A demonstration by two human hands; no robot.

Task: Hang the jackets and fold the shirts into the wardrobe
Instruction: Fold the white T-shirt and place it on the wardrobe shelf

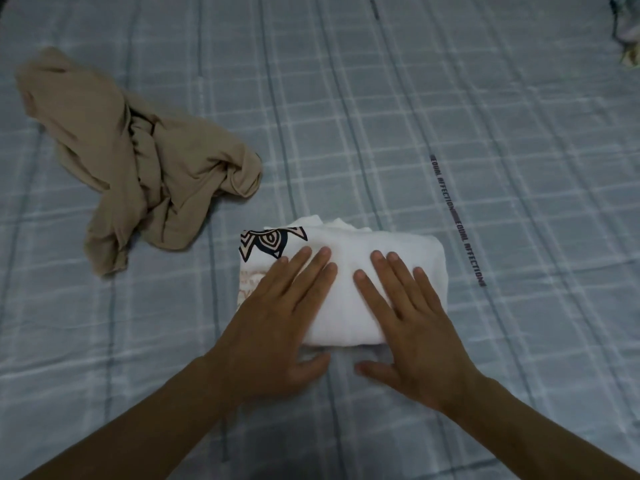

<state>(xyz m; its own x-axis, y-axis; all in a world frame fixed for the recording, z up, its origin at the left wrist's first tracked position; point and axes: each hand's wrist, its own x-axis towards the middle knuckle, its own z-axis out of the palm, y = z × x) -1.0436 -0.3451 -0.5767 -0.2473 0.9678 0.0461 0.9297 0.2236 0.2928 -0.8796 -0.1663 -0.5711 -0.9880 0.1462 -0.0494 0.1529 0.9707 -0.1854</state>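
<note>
Pressing flat with fingers spread, the left hand (273, 327) and right hand (412, 327) smooth a folded white shirt (346, 258) on the bed (450, 98) at lower centre; next, presumably, lifting it intact, while the crumpled tan shirt (138, 161) at upper left awaits folding.

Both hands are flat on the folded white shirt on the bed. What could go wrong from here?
1. The white shirt is a thick bundle with loose edges bunched at its far side; lifted carelessly, it may unfold.
2. The left hand and right hand only press on it, fingers straight, so sliding could drag the bedsheet or skew the fold.
3. The tan garment still lies crumpled.
</note>
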